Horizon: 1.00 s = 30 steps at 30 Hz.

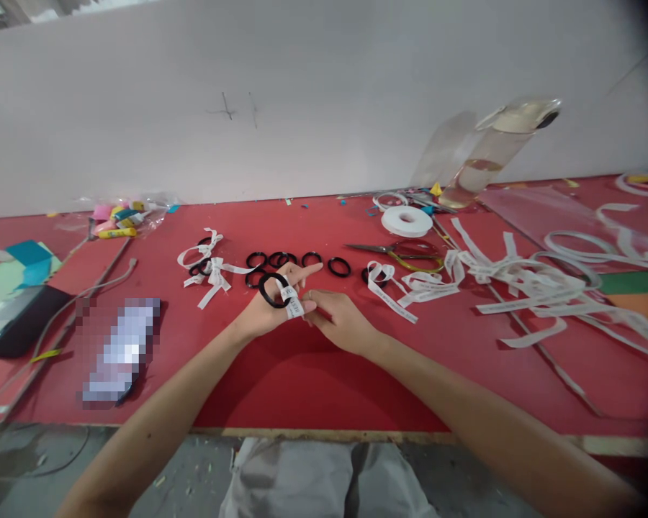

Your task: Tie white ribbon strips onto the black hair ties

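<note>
My left hand [260,314] holds a black hair tie [263,292] with a white printed ribbon [293,306] looped around its band. Its index finger points out to the right. Close against it, my right hand [346,321] has its fingers pinched at the ribbon's end by the left thumb; the exact grip is partly hidden. Beyond the hands, several plain black hair ties [330,263] lie on the red table [313,381]. To their left are hair ties with white ribbon bows [214,271]. Cut pieces of printed ribbon [394,306] lie right of my right hand.
Scissors [367,250] and a white ribbon roll [392,221] lie behind the hands. A clear bottle [486,158] stands at the back right near tangled ribbons [540,280]. At left are a phone [122,352], a cable [102,286], a black case [29,320] and small tubes [117,232].
</note>
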Each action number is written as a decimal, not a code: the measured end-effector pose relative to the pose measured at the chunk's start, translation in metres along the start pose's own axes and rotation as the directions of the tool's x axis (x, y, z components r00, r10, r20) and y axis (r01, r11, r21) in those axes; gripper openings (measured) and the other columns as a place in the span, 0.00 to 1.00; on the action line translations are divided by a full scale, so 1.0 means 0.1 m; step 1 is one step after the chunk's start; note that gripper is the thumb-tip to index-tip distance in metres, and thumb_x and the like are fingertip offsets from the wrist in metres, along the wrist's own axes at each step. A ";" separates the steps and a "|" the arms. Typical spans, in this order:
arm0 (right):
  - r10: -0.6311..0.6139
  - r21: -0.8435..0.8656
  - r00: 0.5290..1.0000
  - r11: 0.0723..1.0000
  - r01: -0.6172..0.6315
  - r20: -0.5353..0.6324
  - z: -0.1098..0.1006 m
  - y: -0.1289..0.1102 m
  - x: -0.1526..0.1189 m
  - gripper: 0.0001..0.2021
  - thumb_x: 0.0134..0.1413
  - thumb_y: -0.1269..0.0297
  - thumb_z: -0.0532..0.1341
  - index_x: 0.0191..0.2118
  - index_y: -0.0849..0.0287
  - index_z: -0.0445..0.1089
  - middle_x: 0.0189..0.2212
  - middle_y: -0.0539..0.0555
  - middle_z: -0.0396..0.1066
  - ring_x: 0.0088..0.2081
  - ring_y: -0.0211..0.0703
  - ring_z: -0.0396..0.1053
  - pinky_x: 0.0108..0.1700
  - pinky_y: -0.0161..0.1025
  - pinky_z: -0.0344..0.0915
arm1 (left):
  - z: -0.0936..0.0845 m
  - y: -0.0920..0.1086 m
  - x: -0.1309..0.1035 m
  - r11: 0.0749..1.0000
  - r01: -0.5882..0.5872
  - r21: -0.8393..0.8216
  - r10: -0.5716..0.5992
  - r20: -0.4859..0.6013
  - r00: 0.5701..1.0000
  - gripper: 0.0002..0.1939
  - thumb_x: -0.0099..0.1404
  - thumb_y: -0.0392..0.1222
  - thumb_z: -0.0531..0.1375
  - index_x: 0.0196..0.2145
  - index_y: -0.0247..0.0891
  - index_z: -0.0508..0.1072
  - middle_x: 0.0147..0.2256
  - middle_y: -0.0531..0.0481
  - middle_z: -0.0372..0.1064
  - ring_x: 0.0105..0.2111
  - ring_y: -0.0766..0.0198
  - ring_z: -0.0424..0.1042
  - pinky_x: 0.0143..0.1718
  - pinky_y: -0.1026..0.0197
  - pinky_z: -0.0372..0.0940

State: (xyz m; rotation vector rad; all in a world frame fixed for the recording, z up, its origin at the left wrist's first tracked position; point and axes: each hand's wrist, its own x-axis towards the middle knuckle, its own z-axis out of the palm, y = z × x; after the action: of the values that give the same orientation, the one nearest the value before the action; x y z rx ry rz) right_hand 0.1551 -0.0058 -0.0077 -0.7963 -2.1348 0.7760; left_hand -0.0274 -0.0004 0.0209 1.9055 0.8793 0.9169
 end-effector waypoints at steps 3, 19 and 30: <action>0.014 0.017 1.000 1.000 -0.014 0.018 0.00 0.00 0.00 0.13 0.66 0.66 0.53 0.27 0.56 0.60 0.23 0.49 0.67 0.26 0.37 0.65 0.31 0.34 0.58 | -0.02 -0.07 -0.01 1.000 0.002 0.001 -0.002 -0.011 1.000 0.29 0.62 0.50 0.65 0.61 0.54 0.67 0.39 0.52 0.55 0.35 0.68 0.59 0.37 0.64 0.60; -0.041 -0.004 0.999 0.999 0.041 -0.031 0.06 0.05 0.00 0.12 0.65 0.66 0.55 0.28 0.57 0.65 0.24 0.50 0.70 0.26 0.38 0.68 0.32 0.34 0.61 | 0.01 -0.04 -0.02 0.975 0.101 -0.197 -0.103 0.003 0.995 0.34 0.63 0.53 0.63 0.64 0.45 0.64 0.30 0.56 0.52 0.26 0.71 0.51 0.28 0.66 0.53; -0.435 -0.290 0.847 0.890 0.352 -0.306 -0.12 -0.07 -0.01 0.25 0.57 0.74 0.57 0.59 0.48 0.61 0.56 0.60 0.63 0.58 0.54 0.64 0.57 0.58 0.65 | -0.04 -0.09 0.01 0.960 0.254 -0.121 -0.242 0.100 0.965 0.13 0.56 0.45 0.65 0.31 0.35 0.66 0.27 0.56 0.55 0.29 0.69 0.55 0.32 0.65 0.58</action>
State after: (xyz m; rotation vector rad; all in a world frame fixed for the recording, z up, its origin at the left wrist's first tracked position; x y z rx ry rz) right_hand 0.1628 -0.0078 0.0034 -0.5263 -1.9664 0.1519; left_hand -0.0320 0.0059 0.0146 1.6631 0.9570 0.7196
